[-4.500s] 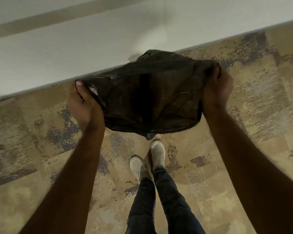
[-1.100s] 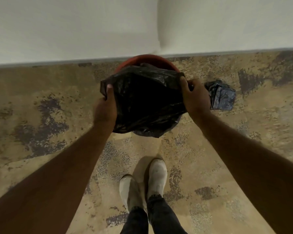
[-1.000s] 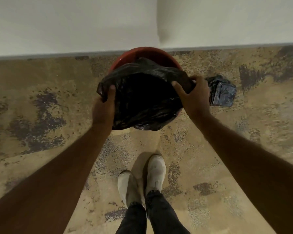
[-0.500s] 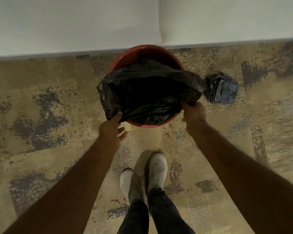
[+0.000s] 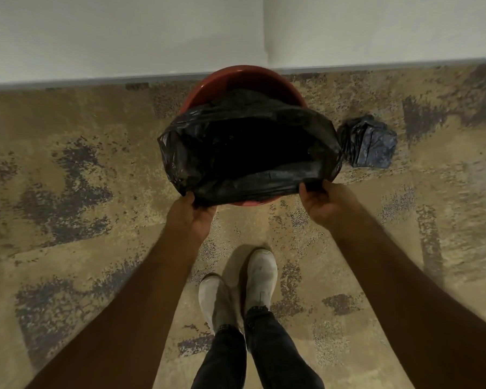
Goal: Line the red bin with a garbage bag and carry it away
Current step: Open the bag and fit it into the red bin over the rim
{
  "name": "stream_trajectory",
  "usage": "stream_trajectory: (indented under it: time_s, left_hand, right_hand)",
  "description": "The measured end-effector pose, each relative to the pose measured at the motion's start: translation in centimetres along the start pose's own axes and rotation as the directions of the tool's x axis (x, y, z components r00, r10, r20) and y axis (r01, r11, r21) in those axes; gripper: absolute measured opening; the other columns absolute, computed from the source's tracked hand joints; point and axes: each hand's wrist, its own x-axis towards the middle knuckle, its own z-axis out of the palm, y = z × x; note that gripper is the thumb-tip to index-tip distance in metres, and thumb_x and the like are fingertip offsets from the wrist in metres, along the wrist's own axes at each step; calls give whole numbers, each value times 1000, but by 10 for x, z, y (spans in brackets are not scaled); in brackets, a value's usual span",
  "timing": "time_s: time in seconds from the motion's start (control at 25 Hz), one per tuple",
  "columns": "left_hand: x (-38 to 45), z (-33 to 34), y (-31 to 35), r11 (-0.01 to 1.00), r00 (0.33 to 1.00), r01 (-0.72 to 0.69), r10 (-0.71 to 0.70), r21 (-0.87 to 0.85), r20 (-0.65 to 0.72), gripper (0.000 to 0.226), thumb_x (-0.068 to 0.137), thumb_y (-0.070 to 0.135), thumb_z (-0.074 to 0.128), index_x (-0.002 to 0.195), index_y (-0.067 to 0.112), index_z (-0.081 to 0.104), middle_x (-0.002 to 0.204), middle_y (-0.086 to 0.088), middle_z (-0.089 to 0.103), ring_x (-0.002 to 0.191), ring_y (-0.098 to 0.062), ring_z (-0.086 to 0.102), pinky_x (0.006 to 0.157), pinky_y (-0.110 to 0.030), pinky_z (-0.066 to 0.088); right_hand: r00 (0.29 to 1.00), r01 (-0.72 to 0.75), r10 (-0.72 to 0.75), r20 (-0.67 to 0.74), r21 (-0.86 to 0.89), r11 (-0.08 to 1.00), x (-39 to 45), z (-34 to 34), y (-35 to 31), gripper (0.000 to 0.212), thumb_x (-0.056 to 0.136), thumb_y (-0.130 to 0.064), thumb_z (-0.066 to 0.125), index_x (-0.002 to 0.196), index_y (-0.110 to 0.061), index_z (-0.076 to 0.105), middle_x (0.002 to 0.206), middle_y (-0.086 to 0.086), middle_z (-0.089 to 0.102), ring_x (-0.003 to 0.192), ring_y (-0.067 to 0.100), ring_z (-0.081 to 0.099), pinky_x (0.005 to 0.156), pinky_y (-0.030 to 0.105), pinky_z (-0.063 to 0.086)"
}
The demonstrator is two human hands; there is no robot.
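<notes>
Black garbage bag (image 5: 247, 153) gripped by both hands over red bin (image 5: 236, 80).

Mottled tan-and-grey carpet (image 5: 68, 192) ran to the far edge at the white wall, carrying the red bin (image 5: 240, 82) against that edge, a crumpled dark bag bundle (image 5: 369, 143) just right of it, and two pale shoes (image 5: 260, 279) nearer.

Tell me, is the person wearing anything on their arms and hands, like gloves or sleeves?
No gloves and no sleeves show. The left hand and the right hand are bare, with no rings, watch or bracelets in view, and both forearms are bare as far as the picture shows. Lower down, the person wears dark slim trousers and pale off-white shoes.
</notes>
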Motion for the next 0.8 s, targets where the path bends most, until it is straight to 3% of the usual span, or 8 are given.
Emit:
stream_trajectory:
  time_s: [0.08, 0.16, 0.36, 0.48, 0.56, 0.64, 0.72, 0.8]
  left_hand:
    - [5, -1, -4, 997, 999, -29, 28, 73, 19, 40, 109, 11, 33, 145, 8, 49, 145, -19, 58, 128, -35, 59, 101, -49, 50]
    - [10, -3, -9, 992, 998, -49, 45, 120, 31, 40, 109, 14, 34, 147, 10, 49, 146, -18, 58, 133, -36, 56, 108, -52, 46]
    - [28, -4, -4, 988, 998, -58, 56, 146, 23, 39, 108, 16, 39, 144, 12, 54, 142, -15, 62, 132, -33, 59, 107, -52, 48]
    - [36, -1, 6, 963, 995, -61, 78, 263, -58, 38, 104, 24, 52, 141, 14, 57, 141, -7, 64, 128, -21, 59, 86, -32, 51]
    - [42, 0, 13, 935, 992, -63, 97, 349, -83, 38, 101, 29, 58, 137, 16, 59, 142, -3, 64, 120, -8, 55, 84, -27, 45]
    - [47, 1, 20, 923, 994, -63, 92, 380, -58, 32, 100, 27, 60, 131, 19, 62, 138, -2, 66, 109, -12, 62, 79, -25, 46]
    - [50, 3, 28, 916, 996, -66, 84, 397, -28, 19, 98, 18, 61, 116, 20, 67, 121, -3, 70, 101, -18, 62, 64, -24, 48]
    - [53, 6, 34, 911, 996, -76, 88, 406, -11, 18, 96, 8, 59, 106, 19, 70, 113, -5, 68, 100, -21, 61, 61, -23, 49]
  right_hand:
    - [1000, -6, 6, 13, -54, 999, 7, 0, 7, 26, 113, -15, 36, 105, -9, 61, 103, 12, 66, 81, 21, 60, 54, 27, 54]
    - [999, 44, -47, -13, -177, 983, 15, -2, 16, 22, 110, -10, 39, 106, -9, 61, 109, 13, 65, 82, 21, 57, 59, 25, 43]
    - [987, 152, -160, -9, -266, 952, 35, 2, 19, 19, 107, -10, 50, 123, -7, 59, 123, 16, 64, 92, 23, 62, 65, 30, 52]
    - [982, 186, -186, 27, -265, 946, 43, 10, 10, 26, 104, -13, 57, 130, -7, 62, 126, 13, 67, 102, 23, 65, 71, 30, 57]
    - [980, 197, -190, 50, -283, 939, 46, 16, 2, 20, 100, -18, 65, 119, -10, 66, 124, 10, 69, 112, 24, 65, 80, 31, 59]
    - [977, 214, -204, 63, -308, 927, 47, 22, -7, 13, 96, -16, 70, 108, -12, 67, 121, 11, 70, 113, 25, 65, 82, 33, 60]
    - [972, 235, -220, 81, -320, 918, 49, 29, -15, 9, 94, -12, 70, 103, -12, 68, 115, 9, 72, 110, 24, 67, 75, 33, 62]
    - [967, 255, -234, 104, -321, 912, 50, 36, -22, 10, 93, -11, 71, 102, -12, 69, 107, 7, 74, 108, 25, 69, 71, 33, 64]
